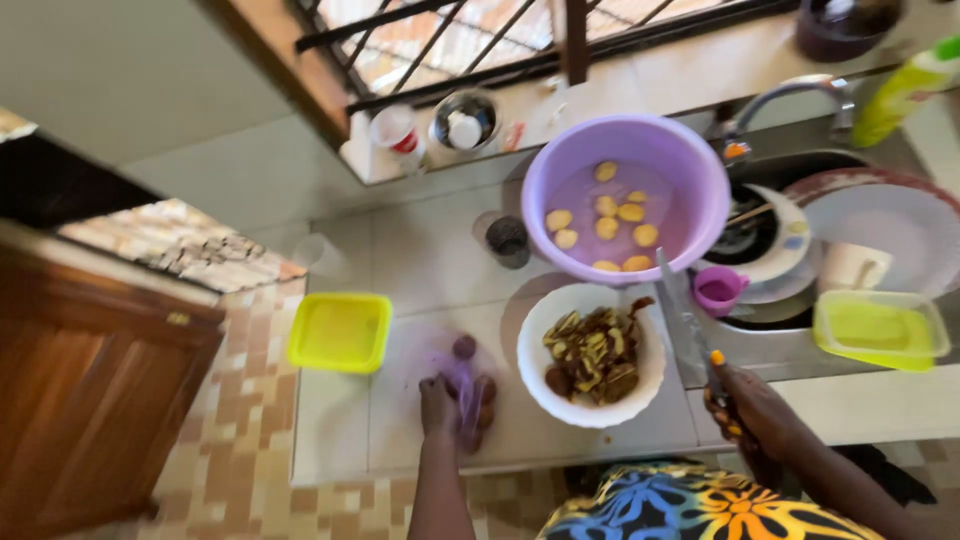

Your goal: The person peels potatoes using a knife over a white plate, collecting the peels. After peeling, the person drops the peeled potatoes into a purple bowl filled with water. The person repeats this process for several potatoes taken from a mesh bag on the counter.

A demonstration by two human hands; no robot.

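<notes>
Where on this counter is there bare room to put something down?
Bare tile lies behind the yellow lid, left of the dark cup, and along the front edge below that lid. It is crowded between the purple basin, white bowl and sink, and by the left hand at the potatoes.

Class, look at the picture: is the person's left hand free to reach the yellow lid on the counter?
Probably yes. The left hand rests at a clear bag of potatoes; the yellow lid lies close on bare counter, nothing between.

Head cam, looks steeply down at counter (420,260), mid-range.
</notes>
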